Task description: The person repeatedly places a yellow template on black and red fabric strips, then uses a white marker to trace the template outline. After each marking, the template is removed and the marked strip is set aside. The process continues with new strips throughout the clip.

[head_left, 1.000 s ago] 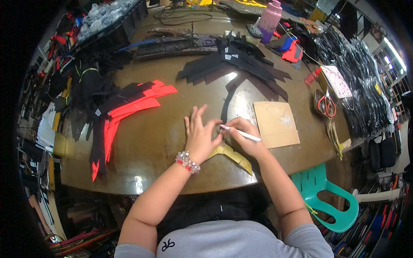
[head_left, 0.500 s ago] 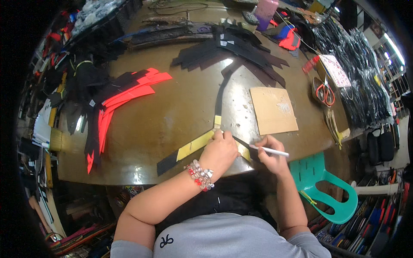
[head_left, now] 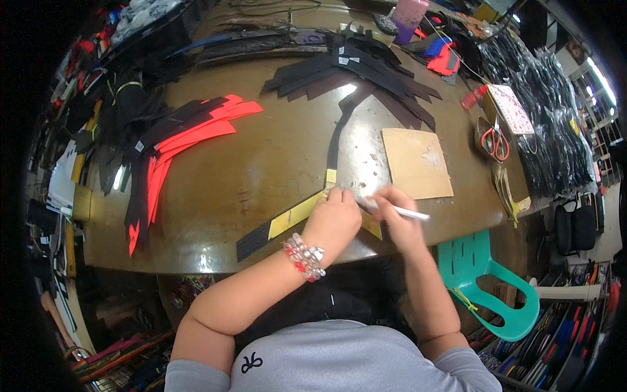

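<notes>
A black Y-shaped strap piece (head_left: pixel 253 243) with yellow patches lies near the table's front edge. One arm runs to the lower left, another to the lower right, and a long black tail extends away from me. My left hand (head_left: pixel 335 219), with a beaded bracelet at the wrist, presses bunched fingers on the middle of the piece where the arms meet. Between the fingers of my right hand (head_left: pixel 396 215) is a slim white pen (head_left: pixel 415 213), its tip end close to my left fingertips. The exact contact point is blurred and partly hidden.
Tan cardboard (head_left: pixel 418 163) lies to the right, with orange-handled scissors (head_left: pixel 495 142) in a holder beyond. Red-orange and black cut strips (head_left: pixel 196 134) are stacked at left, black ones (head_left: pixel 339 65) at the back. A green plastic chair (head_left: pixel 470 281) stands at the table's right front.
My right hand and the pen have moved left and away from me, closer to my left fingertips. My left hand remains on the strap piece, slightly farther up.
</notes>
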`<action>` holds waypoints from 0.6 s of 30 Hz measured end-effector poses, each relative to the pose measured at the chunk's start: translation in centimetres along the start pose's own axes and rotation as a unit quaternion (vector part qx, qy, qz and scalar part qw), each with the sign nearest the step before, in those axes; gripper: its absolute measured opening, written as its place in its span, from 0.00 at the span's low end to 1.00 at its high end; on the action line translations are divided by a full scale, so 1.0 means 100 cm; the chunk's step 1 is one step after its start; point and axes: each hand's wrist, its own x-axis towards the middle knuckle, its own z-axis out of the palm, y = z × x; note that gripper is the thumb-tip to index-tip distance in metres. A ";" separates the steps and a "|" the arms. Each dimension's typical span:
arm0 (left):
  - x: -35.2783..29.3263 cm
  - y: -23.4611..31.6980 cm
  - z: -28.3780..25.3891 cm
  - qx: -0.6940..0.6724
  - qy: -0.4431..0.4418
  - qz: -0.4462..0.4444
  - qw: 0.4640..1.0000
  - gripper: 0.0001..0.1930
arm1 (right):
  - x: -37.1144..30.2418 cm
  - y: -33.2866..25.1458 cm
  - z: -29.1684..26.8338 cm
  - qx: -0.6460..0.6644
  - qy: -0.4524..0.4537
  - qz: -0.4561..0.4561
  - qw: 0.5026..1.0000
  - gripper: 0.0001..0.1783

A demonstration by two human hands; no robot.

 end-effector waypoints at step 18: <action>-0.112 -0.005 -0.006 0.030 0.024 -0.097 0.995 0.28 | 0.006 -0.030 0.106 -0.163 0.044 -0.102 0.980 0.14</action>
